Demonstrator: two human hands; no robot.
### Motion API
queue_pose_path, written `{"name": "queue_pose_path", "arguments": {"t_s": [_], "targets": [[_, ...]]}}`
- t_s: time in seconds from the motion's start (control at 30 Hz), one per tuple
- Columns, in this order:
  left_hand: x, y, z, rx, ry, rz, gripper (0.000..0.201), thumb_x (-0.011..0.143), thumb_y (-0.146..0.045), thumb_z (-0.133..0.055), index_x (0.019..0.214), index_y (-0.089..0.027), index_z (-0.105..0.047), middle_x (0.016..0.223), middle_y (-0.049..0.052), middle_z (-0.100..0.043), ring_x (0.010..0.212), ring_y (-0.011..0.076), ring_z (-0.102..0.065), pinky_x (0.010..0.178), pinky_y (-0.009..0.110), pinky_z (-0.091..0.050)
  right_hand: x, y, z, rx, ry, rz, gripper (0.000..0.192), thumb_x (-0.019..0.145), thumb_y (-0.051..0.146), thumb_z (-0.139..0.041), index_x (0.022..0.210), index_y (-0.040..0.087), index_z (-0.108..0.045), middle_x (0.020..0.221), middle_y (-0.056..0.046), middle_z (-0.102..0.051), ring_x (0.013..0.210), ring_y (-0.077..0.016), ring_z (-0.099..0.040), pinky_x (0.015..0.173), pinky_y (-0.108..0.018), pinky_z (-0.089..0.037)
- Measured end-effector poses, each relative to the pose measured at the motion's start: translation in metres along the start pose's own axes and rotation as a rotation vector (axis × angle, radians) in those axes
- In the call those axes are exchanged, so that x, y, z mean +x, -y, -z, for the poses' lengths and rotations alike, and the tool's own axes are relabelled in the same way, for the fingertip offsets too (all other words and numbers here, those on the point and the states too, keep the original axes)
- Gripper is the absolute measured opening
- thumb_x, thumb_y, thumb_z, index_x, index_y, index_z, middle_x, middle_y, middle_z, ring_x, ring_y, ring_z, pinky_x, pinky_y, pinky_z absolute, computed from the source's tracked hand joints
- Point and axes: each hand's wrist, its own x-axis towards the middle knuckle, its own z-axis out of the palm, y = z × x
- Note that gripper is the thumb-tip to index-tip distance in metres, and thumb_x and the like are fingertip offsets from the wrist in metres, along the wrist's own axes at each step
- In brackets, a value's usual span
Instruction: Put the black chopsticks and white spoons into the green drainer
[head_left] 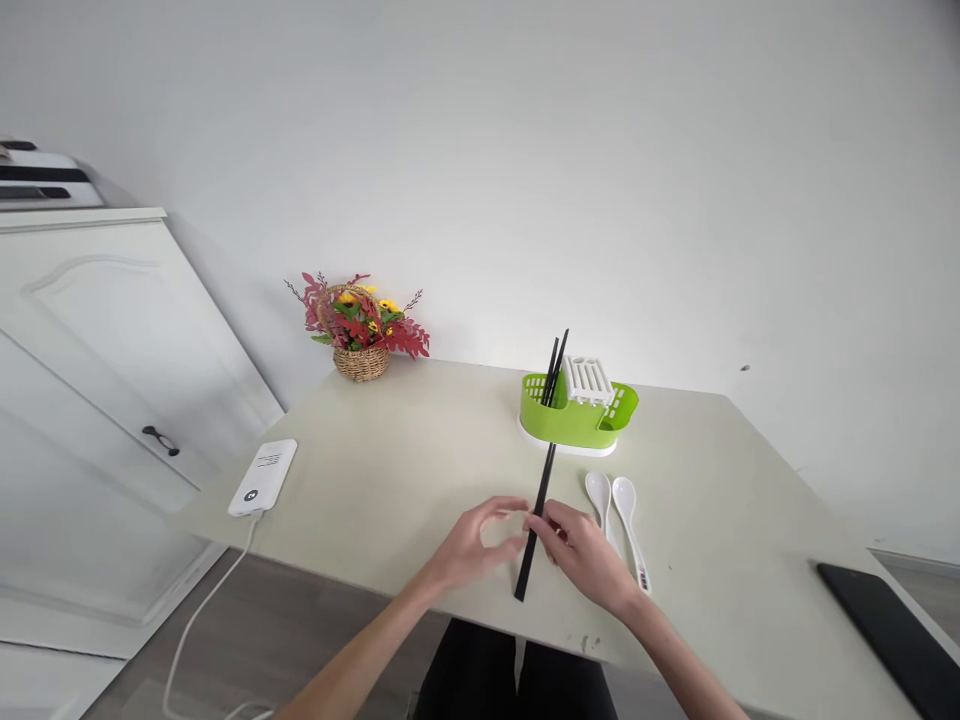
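My right hand (581, 560) pinches a pair of black chopsticks (526, 570) near their middle, over the table's front half. My left hand (480, 543) is just left of the chopsticks, its thumb and fingers apart and curved toward them. Beyond the hands stands a green utensil holder (571, 428) with a white slotted top piece (588, 380) and a white base. Other black chopsticks (553, 372) lean upright in its left compartment. To the right of my right hand lie two white spoons; one spoon (628, 515) shows whole, while the other spoon (598, 495) is partly covered by the hand.
A wicker basket of artificial flowers (361, 362) stands at the table's back left. On the left edge lies a white power bank (264, 478) with a cable hanging down. A black phone-like slab (892, 630) lies at the right edge. A white cabinet (97, 400) stands left of the table (420, 450).
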Motion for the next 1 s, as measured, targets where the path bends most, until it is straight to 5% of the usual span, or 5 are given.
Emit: {"name": "queue_pose_path", "arguments": {"t_s": [0.37, 0.57, 0.67, 0.83, 1.0], "targets": [[0.031, -0.046, -0.004, -0.144, -0.003, 0.112, 0.033, 0.085, -0.05, -0.079, 0.092, -0.017, -0.081, 0.095, 0.008, -0.081, 0.092, 0.0233, -0.074, 0.085, 0.032, -0.058, -0.014, 0.019, 0.011, 0.187, 0.207, -0.097, 0.043, 0.102, 0.058, -0.046, 0.081, 0.023, -0.06, 0.059, 0.005, -0.05, 0.053, -0.0136, -0.049, 0.056, -0.029, -0.039], [0.075, -0.065, 0.014, -0.294, -0.291, 0.048, 0.039, 0.075, -0.051, -0.087, 0.089, -0.015, -0.081, 0.092, 0.009, -0.081, 0.088, 0.0228, -0.076, 0.089, 0.037, -0.063, -0.027, -0.004, 0.028, 0.179, 0.187, -0.095, 0.049, 0.102, 0.061, -0.044, 0.081, 0.022, -0.067, 0.082, 0.002, -0.055, 0.059, -0.0107, -0.051, 0.061, -0.028, -0.041], [0.112, -0.09, 0.035, -0.313, -0.44, -0.115, 0.038, 0.075, -0.049, -0.088, 0.09, -0.015, -0.081, 0.093, 0.009, -0.081, 0.087, 0.022, -0.077, 0.091, 0.039, -0.064, -0.037, -0.03, 0.04, 0.276, 0.167, -0.12, 0.049, 0.103, 0.062, -0.043, 0.083, 0.023, -0.066, 0.072, 0.003, -0.049, 0.06, -0.0122, -0.05, 0.063, -0.029, -0.042], [0.18, -0.12, 0.056, -0.241, -0.59, -0.421, 0.038, 0.078, -0.045, -0.087, 0.097, -0.013, -0.079, 0.094, 0.01, -0.081, 0.088, 0.0218, -0.078, 0.086, 0.036, -0.066, -0.052, -0.088, 0.057, 0.506, -0.138, -0.24, 0.046, 0.099, 0.065, -0.05, 0.086, 0.022, -0.063, 0.061, 0.006, -0.04, 0.056, -0.0127, -0.041, 0.058, -0.028, -0.038], [0.241, -0.109, 0.052, -0.11, -0.578, -0.481, 0.038, 0.079, -0.048, -0.084, 0.094, -0.013, -0.078, 0.092, 0.011, -0.082, 0.088, 0.0229, -0.079, 0.082, 0.034, -0.066, -0.062, -0.112, 0.067, 0.744, -0.659, -0.393, 0.044, 0.091, 0.061, -0.066, 0.074, 0.024, -0.053, 0.067, 0.006, -0.034, 0.056, -0.0108, -0.031, 0.047, -0.025, -0.03]]}}
